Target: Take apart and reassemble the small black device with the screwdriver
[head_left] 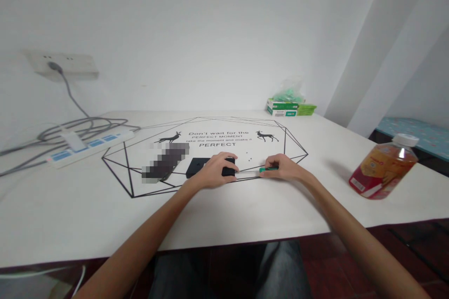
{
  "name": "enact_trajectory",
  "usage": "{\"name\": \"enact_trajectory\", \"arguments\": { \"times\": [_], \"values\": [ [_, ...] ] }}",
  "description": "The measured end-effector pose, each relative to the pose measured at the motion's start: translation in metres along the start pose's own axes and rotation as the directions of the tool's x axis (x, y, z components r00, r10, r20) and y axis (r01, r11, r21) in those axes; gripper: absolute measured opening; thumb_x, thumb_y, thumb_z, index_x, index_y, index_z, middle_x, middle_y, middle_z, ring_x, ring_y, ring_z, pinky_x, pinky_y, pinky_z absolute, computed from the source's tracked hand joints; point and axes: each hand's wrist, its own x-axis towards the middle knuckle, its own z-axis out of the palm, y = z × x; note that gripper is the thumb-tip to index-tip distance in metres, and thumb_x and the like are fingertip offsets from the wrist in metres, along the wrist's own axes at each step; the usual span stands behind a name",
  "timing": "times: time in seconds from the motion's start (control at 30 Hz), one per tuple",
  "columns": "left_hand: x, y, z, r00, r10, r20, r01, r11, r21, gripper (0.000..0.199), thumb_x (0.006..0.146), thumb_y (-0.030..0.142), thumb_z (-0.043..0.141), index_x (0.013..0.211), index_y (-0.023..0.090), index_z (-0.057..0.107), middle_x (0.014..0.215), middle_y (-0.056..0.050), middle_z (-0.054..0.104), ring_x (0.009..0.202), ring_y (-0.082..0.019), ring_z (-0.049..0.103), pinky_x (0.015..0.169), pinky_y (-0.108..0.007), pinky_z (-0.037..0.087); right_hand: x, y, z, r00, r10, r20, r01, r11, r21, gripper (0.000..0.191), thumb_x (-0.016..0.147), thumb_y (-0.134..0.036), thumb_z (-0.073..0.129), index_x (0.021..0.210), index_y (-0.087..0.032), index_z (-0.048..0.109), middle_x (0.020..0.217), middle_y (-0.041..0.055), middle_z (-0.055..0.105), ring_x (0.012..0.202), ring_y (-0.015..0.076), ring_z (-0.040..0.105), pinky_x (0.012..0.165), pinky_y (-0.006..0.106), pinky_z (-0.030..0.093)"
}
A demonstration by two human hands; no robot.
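Note:
My left hand [218, 171] is closed around the right part of a flat black box [195, 167] lying on the table. In my right hand [283, 168] is a screwdriver with a green and black handle [262, 169]. Its thin shaft points left, level with the tabletop, toward the box's right end; whether the tip touches the box I cannot tell. Several tiny dark pieces, perhaps screws, lie on the table [196, 219] just behind the gap between my hands. A dark, pixelated object [166, 163] rests left of the box.
At the right stands a bottle of orange-brown drink [384, 167]. A white power strip [91, 147] and coiled grey cables [84, 124] occupy the left side. Green and white boxes [284, 107], topped by a plastic bag [289, 91], sit at the back by the wall.

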Motion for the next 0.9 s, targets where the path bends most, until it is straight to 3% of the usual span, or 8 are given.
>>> {"name": "enact_trajectory", "arguments": {
  "times": [0.13,0.27,0.43,0.57,0.7,0.9],
  "values": [
    [0.0005,0.0002,-0.0011,1.0,-0.004,0.004,0.004,1.0,0.006,0.019,0.078,0.031,0.07,0.095,0.026,0.073,0.129,-0.007,0.055,0.12,-0.027,0.049,0.102,-0.044,0.038,0.0002,-0.0009,0.0022,0.999,-0.038,-0.017,0.038,0.999,-0.002,0.039,0.065,-0.048,0.074,0.065,-0.019,0.049,0.062,-0.0044,0.045,0.06,0.0108,0.039,0.057,0.025,0.03],
    [0.0003,0.0007,-0.0017,1.0,-0.026,0.016,0.026,1.0,0.015,0.018,0.078,0.03,0.07,0.095,0.026,0.073,0.129,-0.006,0.055,0.12,-0.028,0.049,0.102,-0.045,0.037,-0.0002,-0.0042,0.0034,1.0,-0.025,-0.006,0.025,1.0,0.012,0.039,0.066,-0.051,0.073,0.072,-0.018,0.053,0.065,-0.003,0.051,0.061,0.0116,0.043,0.057,0.025,0.032],
    [0.0003,-0.0016,0.0002,1.0,-0.001,0.004,0.001,1.0,0.013,0.018,0.079,0.033,0.069,0.096,0.026,0.072,0.128,-0.006,0.055,0.12,-0.027,0.05,0.103,-0.044,0.037,0.0016,-0.0014,0.0016,1.0,-0.017,0.012,0.017,1.0,-0.017,0.045,0.078,-0.058,0.058,0.062,-0.016,0.058,0.057,-0.0017,0.048,0.057,0.0111,0.039,0.054,0.026,0.029],
    [0.0004,-0.002,0.0005,1.0,0.008,0.0,-0.008,1.0,0.005,0.019,0.079,0.034,0.068,0.096,0.026,0.072,0.127,-0.006,0.055,0.119,-0.027,0.05,0.103,-0.044,0.037,0.0027,0.0025,0.0012,1.0,0.02,-0.012,-0.02,0.999,-0.042,0.046,0.069,-0.06,0.067,0.059,-0.017,0.054,0.056,-0.003,0.044,0.055,0.0105,0.037,0.052,0.026,0.027],
    [0.001,-0.0003,-0.0004,1.0,0.001,0.012,-0.002,1.0,0.005,0.019,0.079,0.033,0.069,0.096,0.026,0.072,0.128,-0.007,0.055,0.119,-0.027,0.05,0.103,-0.044,0.038,0.0024,0.0018,0.0033,0.998,-0.027,-0.054,0.026,0.999,-0.031,0.047,0.063,-0.056,0.073,0.062,-0.019,0.046,0.059,-0.0044,0.043,0.058,0.0103,0.037,0.054,0.025,0.028],
    [0.0012,0.0,-0.001,1.0,0.0,0.015,0.0,1.0,0.004,0.02,0.079,0.033,0.068,0.097,0.026,0.072,0.128,-0.007,0.055,0.119,-0.027,0.05,0.103,-0.044,0.038,0.0026,-0.0003,0.0039,0.999,-0.023,-0.022,0.023,1.0,-0.001,0.041,0.068,-0.056,0.069,0.072,-0.018,0.055,0.059,-0.0039,0.048,0.056,0.01,0.037,0.054,0.025,0.03]
  ]
}}
